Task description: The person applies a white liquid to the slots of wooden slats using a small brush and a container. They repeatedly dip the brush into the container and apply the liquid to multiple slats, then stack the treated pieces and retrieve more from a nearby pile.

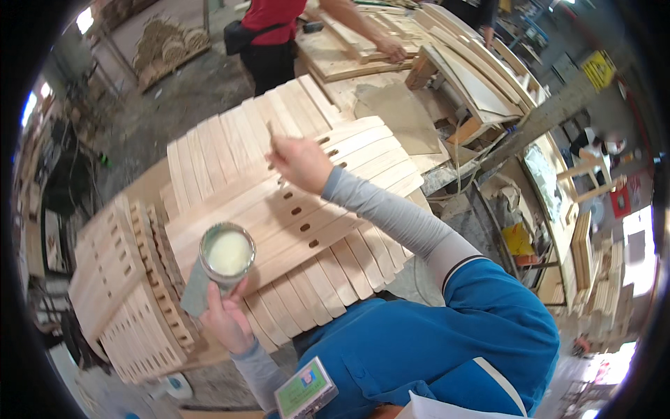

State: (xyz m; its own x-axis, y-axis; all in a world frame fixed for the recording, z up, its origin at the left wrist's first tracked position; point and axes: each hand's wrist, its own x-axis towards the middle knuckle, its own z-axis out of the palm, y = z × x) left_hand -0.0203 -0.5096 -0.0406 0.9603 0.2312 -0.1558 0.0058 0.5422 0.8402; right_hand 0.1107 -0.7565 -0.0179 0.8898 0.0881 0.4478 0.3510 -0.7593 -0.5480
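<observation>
Left hand (229, 320) nearest, wrapped round the cup (225, 280) of pale liquid (229, 253), up over the slats' near left edge! Another slotted pile (115, 244) sits left. Farther on, the right hand (301, 164) pinches a thin stick (271, 128) above the slotted wooden slats (269, 241). Far side: a person in red (276, 21) by a desk (331, 66).

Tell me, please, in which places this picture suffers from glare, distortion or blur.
Head view: the white, bright opening at the right is washed out; head view: the fisheye image fades to black around its rim; head view: the distant person in white and dark clothing looks soft, while the round container of pale cream liquid in the left hand looks clearer.
</observation>
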